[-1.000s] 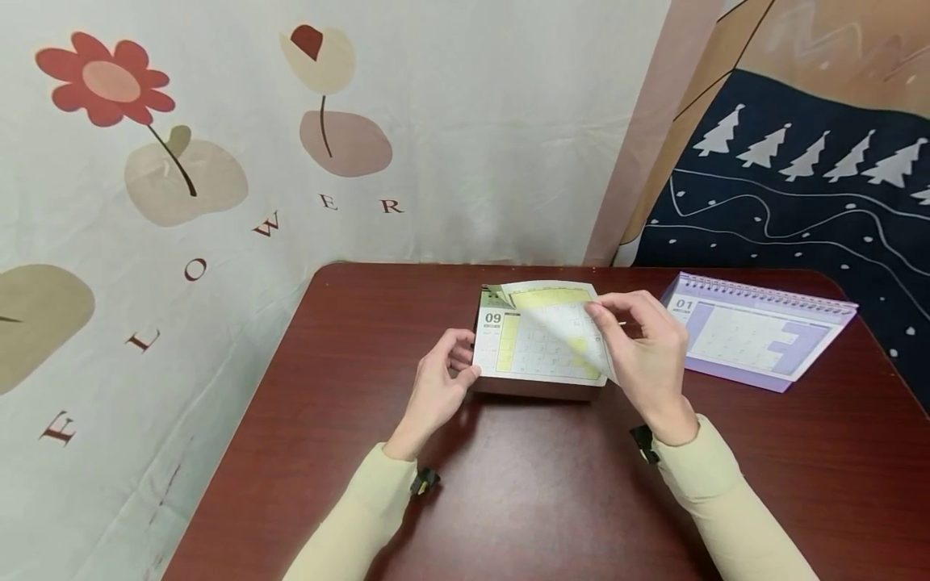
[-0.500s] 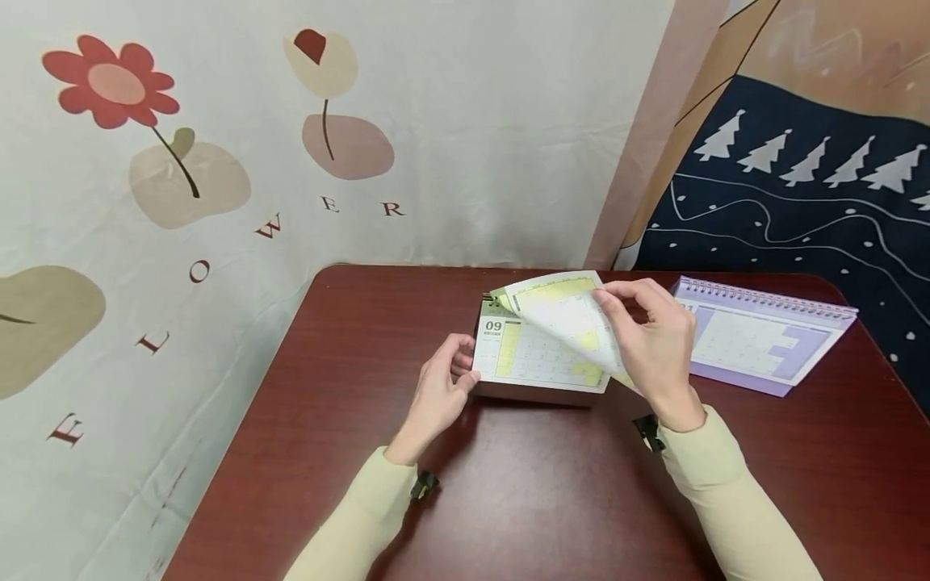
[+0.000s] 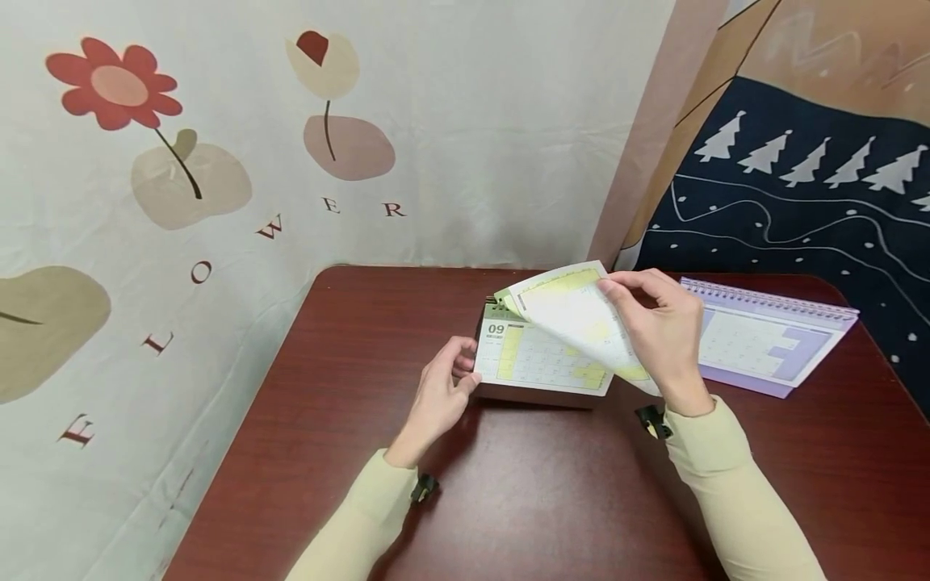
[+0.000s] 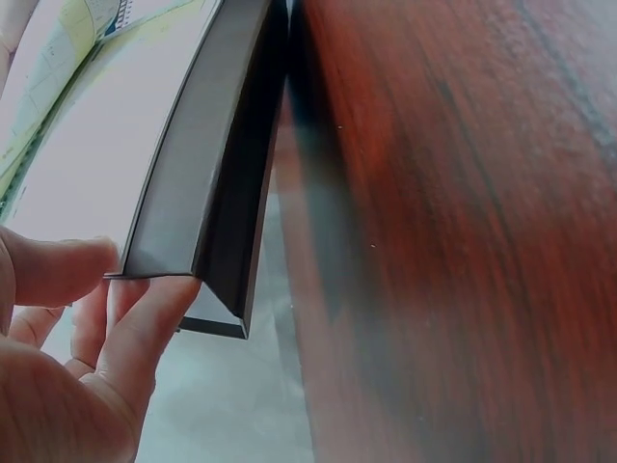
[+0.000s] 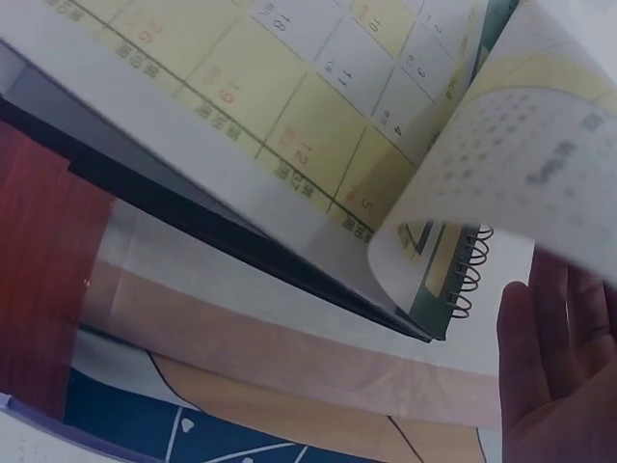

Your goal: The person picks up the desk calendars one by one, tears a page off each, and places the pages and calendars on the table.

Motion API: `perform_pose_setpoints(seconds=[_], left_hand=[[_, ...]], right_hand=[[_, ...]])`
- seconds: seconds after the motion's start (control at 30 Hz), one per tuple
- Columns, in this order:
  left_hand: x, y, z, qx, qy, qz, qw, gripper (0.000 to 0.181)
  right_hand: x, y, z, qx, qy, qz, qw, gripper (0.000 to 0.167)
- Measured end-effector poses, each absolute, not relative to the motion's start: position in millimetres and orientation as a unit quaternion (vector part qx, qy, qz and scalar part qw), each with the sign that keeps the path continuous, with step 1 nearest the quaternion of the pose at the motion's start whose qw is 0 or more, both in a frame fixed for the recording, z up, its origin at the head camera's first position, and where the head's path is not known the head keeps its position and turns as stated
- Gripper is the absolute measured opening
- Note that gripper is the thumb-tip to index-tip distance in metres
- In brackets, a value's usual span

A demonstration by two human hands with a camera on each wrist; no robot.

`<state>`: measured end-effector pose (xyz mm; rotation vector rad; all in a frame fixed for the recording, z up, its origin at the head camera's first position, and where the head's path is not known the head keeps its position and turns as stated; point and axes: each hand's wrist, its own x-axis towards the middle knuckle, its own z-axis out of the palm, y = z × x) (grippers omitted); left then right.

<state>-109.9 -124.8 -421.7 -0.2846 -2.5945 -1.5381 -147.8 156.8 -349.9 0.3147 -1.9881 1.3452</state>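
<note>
A desk calendar [image 3: 538, 355] with a dark stand, white and yellow pages and "09" on its front page stands mid-table. My left hand [image 3: 439, 391] holds its lower left corner, thumb on the page and fingers behind; in the left wrist view, that hand [image 4: 87, 357] grips the corner beside the dark stand [image 4: 198, 164]. With thumb and fingers my right hand [image 3: 664, 335] pinches the right edge of a lifted page [image 3: 581, 315], which curls over the front page. The right wrist view shows the curled page [image 5: 501, 174] by the spiral rings [image 5: 468, 275] and part of my right hand [image 5: 569, 367].
A purple desk calendar [image 3: 763, 339] stands on the right of the dark red table [image 3: 349, 323], just beyond my right hand. Behind the table hang a pale cloth [image 3: 494, 161] with flower prints and a dark blue one [image 3: 785, 210] with white trees.
My right hand has moved up and to the right, lifting the page higher and uncovering more of the "09" page. The left hand has stayed at the corner, nearly still.
</note>
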Motion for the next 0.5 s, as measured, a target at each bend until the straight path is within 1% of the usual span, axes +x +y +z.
perform_pose_setpoints(seconds=[0.5], left_hand=[[-110.2, -124.7, -419.3, -0.094, -0.857, -0.504, 0.048, 0.040]], right_hand=[[-154.8, 161.1, -343.9, 0.122, -0.766, 0.535, 0.334, 0.008]])
